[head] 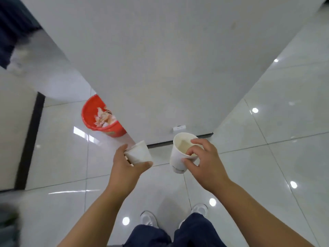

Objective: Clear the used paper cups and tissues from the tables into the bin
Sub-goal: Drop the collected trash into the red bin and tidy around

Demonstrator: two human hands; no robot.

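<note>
Left hand (128, 166) grips cup (139, 154), seemingly squashed; right hand (204, 161) fingers (193, 150) pinch second cup (178, 157) rim; both forward, ready for bin (89, 113).

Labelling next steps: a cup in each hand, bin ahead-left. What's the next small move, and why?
Probably step forward-left until the left hand holds the left cup over the bin. The right hand grips the right cup by its rim too, and the bin stands ahead on the floor, under neither cup.
</note>
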